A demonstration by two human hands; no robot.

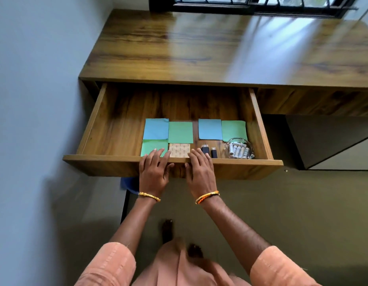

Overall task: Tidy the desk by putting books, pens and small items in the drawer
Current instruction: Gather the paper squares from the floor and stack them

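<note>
I see the drawer point(92, 129) pulled out under the wooden worktop point(199, 48), centre of frame. Left to right inside: blue note pad point(156, 129) with a green pad point(153, 146) below it, another green pad point(180, 132), a patterned tan pad point(180, 149) at the front, a blue pad point(210, 129), 2 small dark items point(209, 151) at the front, a green pad point(234, 130), and a glass bowl of batteries point(239, 150) at the right front corner. My left hand point(155, 172) lies over the drawer's front edge, fingers straight and spread, tips touching the lower green pad. My right hand point(200, 172) sits just beside it, fingers also straight, over the same edge, tips near the tan pad and the dark items. Neither hand grips anything. Each wrist carries a gold bangle point(149, 196).
</note>
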